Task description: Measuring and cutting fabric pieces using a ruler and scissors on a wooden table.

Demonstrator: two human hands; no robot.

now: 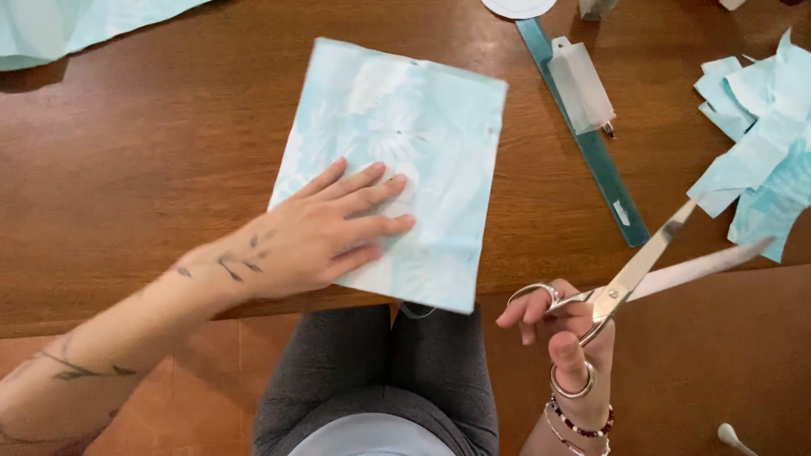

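My left hand [325, 232] lies flat, fingers spread, on a light blue patterned paper sheet [414, 135] that rests on the brown wooden table [127, 152] and overhangs its near edge. My right hand [562, 333] holds silver scissors [642, 266] off the table's edge, to the right of the sheet. The scissor blades are spread apart and point up and right, clear of the paper.
A teal ruler [591, 148] lies diagonally right of the sheet, with a white tape dispenser [583, 84] on it. Light blue paper scraps [760, 143] pile at the right edge. More blue paper [68, 25] sits at the top left. A white disc [518, 7] lies at the top.
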